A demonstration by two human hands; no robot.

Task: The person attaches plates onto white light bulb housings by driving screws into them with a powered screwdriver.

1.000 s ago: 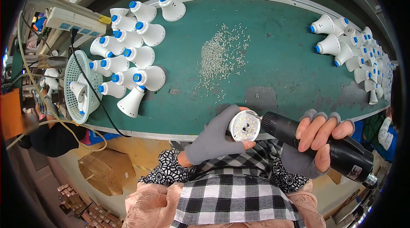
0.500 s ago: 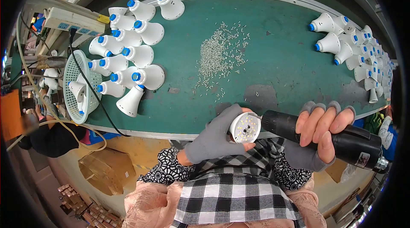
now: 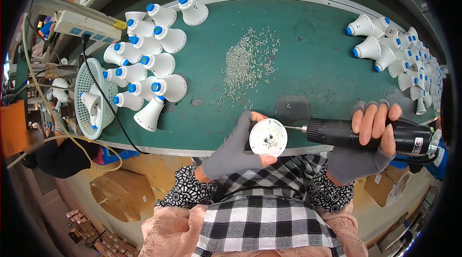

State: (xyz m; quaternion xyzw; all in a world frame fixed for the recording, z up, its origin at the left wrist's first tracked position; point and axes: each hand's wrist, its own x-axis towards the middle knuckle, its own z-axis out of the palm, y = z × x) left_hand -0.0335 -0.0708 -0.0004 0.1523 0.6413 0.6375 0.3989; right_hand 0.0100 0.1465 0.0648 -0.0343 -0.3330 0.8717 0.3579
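Note:
A white LED bulb (image 3: 267, 138), its round face with small LEDs turned up toward me, is gripped in my gloved left hand (image 3: 230, 153). The thumb and fingers curl around its edge. Wrapped around a black electric screwdriver (image 3: 332, 131) are the fingers of my right hand (image 3: 373, 134), in a fingerless grey glove. The screwdriver lies nearly level, and its thin metal bit (image 3: 295, 128) points left, with the tip close to the bulb's upper right rim. Beyond my hands, a pile of small screws (image 3: 239, 66) is spread on the green tabletop (image 3: 317, 74).
Several white bulbs with blue caps (image 3: 160, 65) stand at the left, and many more (image 3: 368, 47) cluster at the right. A pale green basket (image 3: 82, 81) holds some bulb parts beside a power strip (image 3: 79, 25). A black cord (image 3: 107, 100) crosses the table's left edge.
The bulb has shifted slightly left and its face has tipped more toward me. My right hand has drawn the screwdriver to the right, so the bit now shows apart from the bulb's face.

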